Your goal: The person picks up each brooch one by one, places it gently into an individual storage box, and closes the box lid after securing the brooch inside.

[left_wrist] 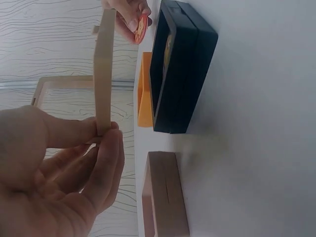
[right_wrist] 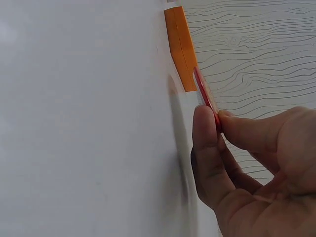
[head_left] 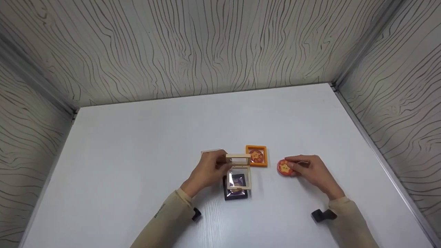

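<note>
My left hand [head_left: 208,168] pinches a cream hinged display frame [head_left: 238,156] by its left side, thumb on one face and fingers on the other. Its two clear-windowed halves are spread apart, and it is raised off the table. Between the thumb and fingers of my right hand [head_left: 311,170] is a round red badge [head_left: 284,167] with a yellow star figure, tilted just above the tabletop. Below the cream frame lies a black display frame [head_left: 235,198], partly seen through the window, with a round piece inside. An orange display frame [head_left: 266,156] holding a similar red badge lies between the hands.
Behind my left hand, a pale frame [head_left: 210,151] is mostly hidden in the head view; the left wrist view shows a beige-pink frame [left_wrist: 168,192] on the table. The white table [head_left: 155,127] meets wood-grain panels [head_left: 206,48] at the back and sides.
</note>
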The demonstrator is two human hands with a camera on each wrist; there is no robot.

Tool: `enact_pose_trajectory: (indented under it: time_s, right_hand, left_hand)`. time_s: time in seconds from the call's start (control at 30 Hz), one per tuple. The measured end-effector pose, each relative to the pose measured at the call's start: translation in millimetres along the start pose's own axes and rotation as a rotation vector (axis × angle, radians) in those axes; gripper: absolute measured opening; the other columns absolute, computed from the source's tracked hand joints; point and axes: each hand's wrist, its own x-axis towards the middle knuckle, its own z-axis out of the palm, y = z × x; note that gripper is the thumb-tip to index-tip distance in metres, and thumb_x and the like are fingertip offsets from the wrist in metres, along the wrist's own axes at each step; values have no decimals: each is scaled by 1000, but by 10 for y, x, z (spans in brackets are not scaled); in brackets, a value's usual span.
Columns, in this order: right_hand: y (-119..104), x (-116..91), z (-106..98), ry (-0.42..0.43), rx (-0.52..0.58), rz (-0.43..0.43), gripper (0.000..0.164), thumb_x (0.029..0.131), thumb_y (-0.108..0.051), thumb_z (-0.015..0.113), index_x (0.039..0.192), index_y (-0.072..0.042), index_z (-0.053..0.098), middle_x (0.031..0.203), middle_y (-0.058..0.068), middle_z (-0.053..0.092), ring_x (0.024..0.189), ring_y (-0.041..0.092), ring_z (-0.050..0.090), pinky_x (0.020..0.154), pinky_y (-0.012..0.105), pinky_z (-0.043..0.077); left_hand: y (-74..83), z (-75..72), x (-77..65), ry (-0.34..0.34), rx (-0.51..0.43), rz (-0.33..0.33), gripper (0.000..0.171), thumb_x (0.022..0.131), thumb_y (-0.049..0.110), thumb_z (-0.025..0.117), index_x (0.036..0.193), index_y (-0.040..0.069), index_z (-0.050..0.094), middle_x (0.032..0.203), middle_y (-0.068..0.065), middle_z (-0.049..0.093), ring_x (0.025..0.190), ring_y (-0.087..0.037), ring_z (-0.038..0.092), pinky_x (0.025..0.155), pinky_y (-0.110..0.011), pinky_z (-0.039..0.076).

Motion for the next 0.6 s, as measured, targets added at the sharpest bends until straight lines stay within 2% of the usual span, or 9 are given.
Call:
enact_pose_trajectory:
  time_s: [0.13, 0.37, 0.6]
  right_hand:
    - [-5, -16, -4, -2, -8, 1, 30, 93, -30, 72, 121, -16, 73, 126, 11, 67, 107, 24, 63, 82, 20, 53]
    - [-22, -54, -11, 6, -15, -1, 32, 94, -31, 71, 122, -17, 73, 127, 10, 67, 108, 23, 62, 83, 19, 52]
    - [6, -123, 1, 11, -1, 16, 33, 94, -30, 71, 123, -14, 72, 126, 11, 67, 101, 20, 66, 81, 20, 53]
  left_hand:
    - [44, 96, 47, -2, 14, -2, 4, 95, 16, 70, 95, 13, 67, 91, 3, 70, 78, -6, 63, 68, -23, 53]
    - [91, 252, 116, -33, -18, 8, 5, 95, 16, 69, 98, 12, 66, 93, 3, 71, 77, -4, 62, 67, -22, 52]
    - [94, 374, 161, -54, -9, 26, 5, 94, 14, 70, 97, 13, 67, 92, 6, 70, 78, -2, 62, 69, -20, 52]
